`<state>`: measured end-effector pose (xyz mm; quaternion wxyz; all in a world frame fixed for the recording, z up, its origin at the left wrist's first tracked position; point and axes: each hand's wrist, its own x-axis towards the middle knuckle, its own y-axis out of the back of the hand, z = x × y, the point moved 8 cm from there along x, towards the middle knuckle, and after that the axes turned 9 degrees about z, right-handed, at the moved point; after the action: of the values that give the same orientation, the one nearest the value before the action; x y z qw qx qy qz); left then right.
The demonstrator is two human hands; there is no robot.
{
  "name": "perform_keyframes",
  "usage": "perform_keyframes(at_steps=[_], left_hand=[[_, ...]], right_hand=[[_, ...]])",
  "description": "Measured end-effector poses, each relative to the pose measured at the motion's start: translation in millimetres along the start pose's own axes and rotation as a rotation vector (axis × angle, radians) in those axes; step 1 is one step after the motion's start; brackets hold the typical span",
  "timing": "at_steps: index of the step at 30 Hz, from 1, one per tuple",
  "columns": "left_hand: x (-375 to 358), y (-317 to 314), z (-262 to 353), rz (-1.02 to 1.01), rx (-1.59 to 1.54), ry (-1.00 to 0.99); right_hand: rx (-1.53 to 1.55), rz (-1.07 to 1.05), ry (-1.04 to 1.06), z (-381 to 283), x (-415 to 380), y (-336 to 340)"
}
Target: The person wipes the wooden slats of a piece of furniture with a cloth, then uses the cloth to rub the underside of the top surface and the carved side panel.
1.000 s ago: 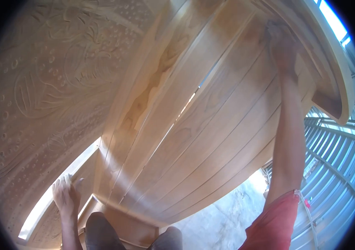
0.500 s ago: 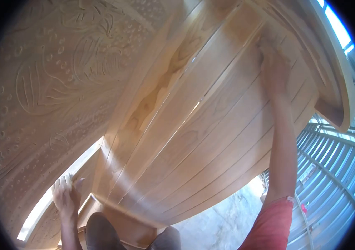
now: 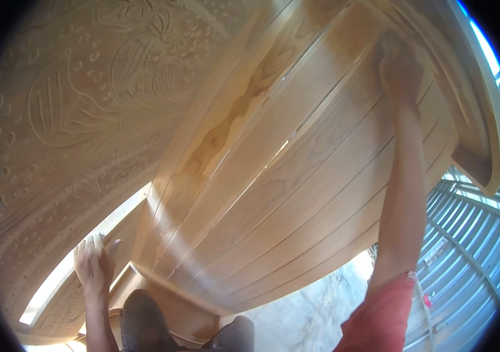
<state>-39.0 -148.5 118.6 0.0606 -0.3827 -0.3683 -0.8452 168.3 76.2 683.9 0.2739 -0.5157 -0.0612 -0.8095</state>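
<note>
Planks (image 3: 297, 188): pale, gapped.
Right hand (image 3: 401, 66): against planks — blurred, fingers I can't tell.
Left hand (image 3: 93, 263): curled over rail (image 3: 129, 225).
Floor (image 3: 302, 299): mottled grey, ribbed metal (image 3: 467, 249) beside.

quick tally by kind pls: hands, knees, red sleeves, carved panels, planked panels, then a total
Hands: 2 (left hand, right hand)
Knees: 2 (left knee, right knee)
Red sleeve: 1
Carved panel: 1
Planked panel: 1
Total: 7
</note>
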Motion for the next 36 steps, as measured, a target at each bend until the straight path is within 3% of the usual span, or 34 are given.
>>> perform_keyframes(at_steps=[1,3,4,6,7,9,10,12,15,17,18,20,21,23,27,30,32,36], left_hand=[[-1.6,0.0,-2.3,-0.007,0.001,-0.011],[-0.6,0.2,-0.3,0.066,-0.024,-0.054],[1.3,-1.0,0.6,0.082,-0.029,-0.036],[-0.2,-2.5,-0.2,0.019,0.012,-0.018],[-0.4,-0.7,0.4,0.027,0.019,-0.005],[0.0,-1.8,1.4,0.019,0.022,-0.004],[-0.1,-1.5,-0.1,0.016,0.023,-0.011],[0.4,0.7,-2.1,0.04,0.021,-0.02],[1.5,-2.5,-1.6,0.056,0.016,0.003],[0.5,-1.6,1.0,0.024,0.051,0.002],[-0.2,-2.4,3.1,0.02,0.05,0.006],[0.7,1.3,2.0,0.032,0.049,-0.007],[0.6,1.6,0.4,0.028,0.055,-0.015],[0.9,3.8,2.9,0.102,0.014,-0.05],[0.1,3.2,2.7,0.097,-0.023,-0.04],[1.0,2.0,2.4,0.048,-0.004,0.0],[-2.2,6.2,0.6,0.161,-0.084,-0.038],[-0.8,-0.4,0.2,0.089,-0.012,-0.048]], right_hand=[[-0.006,-0.01,-0.006,-6.2,-26.0,5.1],[0.2,0.176,0.269,-38.7,-70.2,20.1],[0.205,0.196,0.282,-27.9,-52.0,10.3],[-0.1,0.36,0.458,-0.5,-22.4,-13.1],[-0.097,0.354,0.462,-3.6,-10.4,-11.4],[0.032,0.207,0.211,-4.6,20.2,-1.8],[0.028,0.188,0.204,-10.0,-1.5,-5.8],[0.19,0.263,0.349,-33.1,-62.9,3.6],[0.302,0.209,0.362,-43.5,-78.3,18.4],[-0.061,0.359,0.459,-21.1,-27.0,-0.7],[-0.058,0.358,0.463,-22.0,-7.0,-0.1],[0.086,0.146,0.118,-0.5,26.6,-7.7],[0.086,0.138,0.11,1.9,13.1,-12.0],[0.125,0.298,0.402,-14.8,-31.2,-5.4],[0.017,0.297,0.412,2.2,-10.3,-4.6],[0.051,0.14,0.222,19.3,21.9,-10.0],[-0.014,0.226,0.275,12.0,-24.8,-4.2],[0.038,0.257,0.404,5.9,-20.1,2.1]])
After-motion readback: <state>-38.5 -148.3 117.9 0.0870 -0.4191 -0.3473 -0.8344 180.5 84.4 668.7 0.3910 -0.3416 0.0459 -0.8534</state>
